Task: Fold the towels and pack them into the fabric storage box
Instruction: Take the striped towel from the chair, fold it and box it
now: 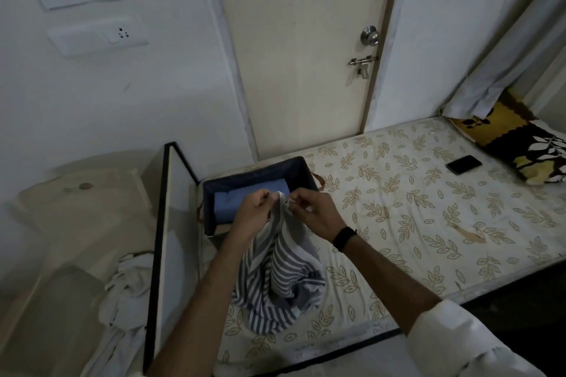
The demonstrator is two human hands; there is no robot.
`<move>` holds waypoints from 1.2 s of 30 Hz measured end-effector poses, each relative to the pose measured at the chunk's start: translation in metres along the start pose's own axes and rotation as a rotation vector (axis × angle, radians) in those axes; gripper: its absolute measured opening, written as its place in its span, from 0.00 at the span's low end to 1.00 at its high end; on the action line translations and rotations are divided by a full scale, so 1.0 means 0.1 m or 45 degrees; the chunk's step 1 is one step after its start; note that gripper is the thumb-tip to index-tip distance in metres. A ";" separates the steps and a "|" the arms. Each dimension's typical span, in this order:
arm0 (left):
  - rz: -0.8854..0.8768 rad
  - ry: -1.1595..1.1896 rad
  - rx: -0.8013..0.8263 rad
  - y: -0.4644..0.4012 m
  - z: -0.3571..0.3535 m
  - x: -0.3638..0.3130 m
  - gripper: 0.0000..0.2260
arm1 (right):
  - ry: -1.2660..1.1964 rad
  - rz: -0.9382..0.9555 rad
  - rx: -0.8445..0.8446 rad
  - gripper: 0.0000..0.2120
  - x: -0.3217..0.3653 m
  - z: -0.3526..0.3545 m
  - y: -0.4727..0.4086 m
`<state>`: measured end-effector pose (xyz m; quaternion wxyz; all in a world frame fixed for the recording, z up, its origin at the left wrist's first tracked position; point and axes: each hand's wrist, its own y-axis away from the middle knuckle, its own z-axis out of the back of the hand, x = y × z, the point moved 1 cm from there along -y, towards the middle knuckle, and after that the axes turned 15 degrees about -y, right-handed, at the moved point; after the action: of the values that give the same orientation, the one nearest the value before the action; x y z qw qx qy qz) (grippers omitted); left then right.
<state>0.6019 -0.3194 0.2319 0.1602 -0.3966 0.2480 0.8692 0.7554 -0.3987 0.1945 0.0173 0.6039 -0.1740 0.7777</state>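
Far left: crumpled white cloth [130, 288] heaped on the floor beside a pale upright panel with a black edge [171, 223].

Just right of the panel, at the near-left corner of the mattress [428, 223]: dark fabric storage box [301, 171], open at the top, brown handles at its sides. Inside it, a folded blue towel [228, 203] lying flat.

In front of the box, raised above the mattress: left hand [255, 213], fingers curled, pinching the top edge of a grey-and-white striped towel [278, 275]. Close beside it, nearly touching: right hand [315, 211], fingers likewise curled, pinching the same edge. Black band [344, 238] on the right wrist, white sleeve pushed up the forearm.

Striped towel hanging from both grips in loose folds, unfolded, lower part bunched and resting on the leaf-print mattress near its front edge.

Behind, at centre: closed cream door [306, 55] with round knob and latch.

Farther right on the mattress, well apart from the hands: black phone [464, 164] lying flat. Beyond it, at the far right: patterned yellow-and-dark pillow [520, 144], below a hanging pale curtain [505, 64].
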 end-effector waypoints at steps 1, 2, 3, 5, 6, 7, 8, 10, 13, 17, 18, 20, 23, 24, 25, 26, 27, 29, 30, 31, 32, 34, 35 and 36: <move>-0.010 -0.001 -0.001 0.05 0.00 -0.05 0.20 | -0.050 0.008 -0.039 0.04 0.03 -0.02 -0.02; -0.026 -0.002 -0.006 0.08 0.00 -0.08 0.15 | -0.087 0.016 -0.072 0.05 0.04 -0.03 -0.03; -0.039 -0.008 -0.017 0.11 0.00 -0.11 0.12 | -0.113 0.015 -0.092 0.05 0.05 -0.04 -0.03; -0.061 -0.029 -0.048 0.16 0.01 -0.14 0.11 | -0.163 -0.005 -0.100 0.05 0.05 -0.05 -0.04; -0.074 -0.033 -0.061 0.17 0.00 -0.14 0.11 | -0.183 -0.012 -0.101 0.05 0.05 -0.05 -0.04; -0.083 -0.034 -0.067 0.19 0.00 -0.14 0.10 | -0.189 -0.014 -0.101 0.05 0.05 -0.05 -0.03; -0.091 -0.028 -0.069 0.20 0.00 -0.13 0.10 | -0.186 -0.012 -0.101 0.06 0.06 -0.05 -0.03; -0.093 -0.006 -0.068 0.23 -0.01 -0.10 0.10 | -0.184 -0.017 -0.103 0.06 0.06 -0.06 -0.02; -0.103 -0.008 -0.091 0.25 -0.03 -0.10 0.11 | -0.166 -0.025 -0.116 0.06 0.05 -0.06 -0.02; -0.131 0.023 -0.110 0.27 -0.09 -0.14 0.11 | -0.144 -0.008 -0.162 0.06 0.03 -0.05 -0.05; -0.143 0.015 -0.127 0.27 -0.10 -0.14 0.10 | -0.148 -0.009 -0.160 0.06 0.02 -0.05 -0.06; -0.167 -0.023 -0.215 0.26 -0.13 -0.14 0.07 | -0.149 -0.021 -0.153 0.06 0.01 -0.06 -0.06; -0.181 -0.043 -0.310 0.27 -0.10 -0.17 0.04 | -0.143 -0.021 -0.148 0.12 -0.03 -0.07 -0.05; -0.188 -0.052 -0.315 0.25 -0.07 -0.19 0.05 | -0.131 -0.021 -0.132 0.14 -0.06 -0.06 -0.04; -0.193 -0.057 -0.311 0.24 -0.02 -0.21 0.05 | -0.106 -0.024 -0.096 0.16 -0.12 -0.04 -0.03; -0.203 -0.050 -0.307 0.23 0.04 -0.24 0.06 | -0.071 -0.029 -0.042 0.17 -0.19 -0.01 0.00; -0.222 -0.027 -0.300 0.23 0.10 -0.26 0.06 | -0.021 -0.043 0.018 0.18 -0.26 0.01 0.02; -0.272 0.016 -0.311 0.22 0.27 -0.30 0.06 | 0.080 -0.089 0.118 0.18 -0.43 0.06 0.08; -0.289 0.024 -0.329 0.22 0.36 -0.33 0.07 | 0.118 -0.120 0.159 0.16 -0.51 0.08 0.10; -0.301 0.038 -0.345 0.23 0.46 -0.37 0.07 | 0.154 -0.162 0.195 0.14 -0.57 0.10 0.12; -0.315 0.064 -0.367 0.24 0.56 -0.42 0.06 | 0.199 -0.209 0.233 0.13 -0.62 0.12 0.13; -0.363 0.103 -0.419 0.27 0.74 -0.52 0.08 | 0.312 -0.291 0.283 0.15 -0.68 0.15 0.17; -0.384 0.099 -0.432 0.28 0.82 -0.56 0.09 | 0.349 -0.319 0.280 0.16 -0.69 0.17 0.19; -0.395 0.081 -0.439 0.28 0.89 -0.59 0.10 | 0.362 -0.332 0.265 0.15 -0.70 0.18 0.20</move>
<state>0.5714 -0.2980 0.3354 0.2140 -0.4787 0.0367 0.8507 0.7867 -0.4102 0.1267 0.0798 0.5040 -0.0089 0.8599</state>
